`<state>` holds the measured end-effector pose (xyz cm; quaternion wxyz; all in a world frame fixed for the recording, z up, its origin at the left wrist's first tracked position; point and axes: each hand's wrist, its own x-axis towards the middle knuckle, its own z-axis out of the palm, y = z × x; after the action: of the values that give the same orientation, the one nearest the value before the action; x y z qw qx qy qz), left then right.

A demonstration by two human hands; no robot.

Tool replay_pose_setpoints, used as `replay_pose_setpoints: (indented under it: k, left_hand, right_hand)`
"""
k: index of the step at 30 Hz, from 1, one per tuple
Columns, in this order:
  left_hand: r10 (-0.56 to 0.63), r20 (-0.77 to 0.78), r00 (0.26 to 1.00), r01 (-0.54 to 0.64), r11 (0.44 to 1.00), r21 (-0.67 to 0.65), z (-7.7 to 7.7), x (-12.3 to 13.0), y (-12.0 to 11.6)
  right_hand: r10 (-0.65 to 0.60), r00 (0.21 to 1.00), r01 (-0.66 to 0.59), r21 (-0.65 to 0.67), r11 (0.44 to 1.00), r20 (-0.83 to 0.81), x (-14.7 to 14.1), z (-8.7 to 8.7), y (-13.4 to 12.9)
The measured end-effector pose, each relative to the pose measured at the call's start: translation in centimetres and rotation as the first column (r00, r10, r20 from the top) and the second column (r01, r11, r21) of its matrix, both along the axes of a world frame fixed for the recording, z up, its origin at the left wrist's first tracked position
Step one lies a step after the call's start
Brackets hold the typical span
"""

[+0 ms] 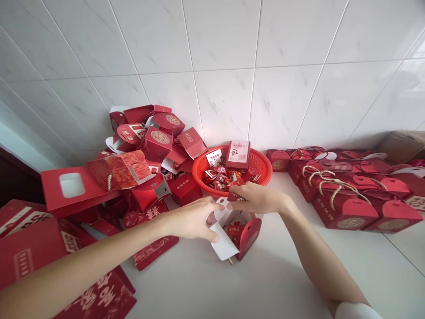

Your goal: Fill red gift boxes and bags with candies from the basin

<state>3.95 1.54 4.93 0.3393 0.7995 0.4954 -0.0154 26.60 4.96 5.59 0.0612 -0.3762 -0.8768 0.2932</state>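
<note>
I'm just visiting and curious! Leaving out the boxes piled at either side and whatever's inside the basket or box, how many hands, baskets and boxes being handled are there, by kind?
Hands: 2 (left hand, right hand)
Baskets: 1 (red basket)
Boxes being handled: 1 (open box)
Total: 4

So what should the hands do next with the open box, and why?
Perhaps the left hand should fold the white flap inward. The box stands open with red packets inside, the flap sticks out by that hand's thumb, and the right hand is at the far side, where it might steady things.
</note>
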Motion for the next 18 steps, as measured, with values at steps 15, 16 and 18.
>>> replay_pose_setpoints:
  k: [15, 16, 18]
  left_hand:
    - [0.036, -0.030, 0.999, -0.035, 0.999, 0.030, 0.3, 0.2, -0.5]
    - [0.031, -0.034, 0.999, -0.030, 0.999, 0.033, 0.4, 0.2, -0.7]
    - [0.008, -0.041, 0.999, -0.006, 0.999, 0.033, 0.5, 0.2, -1.0]
  right_hand:
    - [0.064, 0.993, -0.063, 0.017, 0.998, -0.096, 1.8, 1.4, -0.2]
    - [0.056, 0.993, -0.054, 0.018, 0.998, -0.101, 2.1, 1.6, -0.4]
    - [-0.006, 0.995, 0.011, 0.054, 0.998, -0.097, 2.8, 1.5, -0.8]
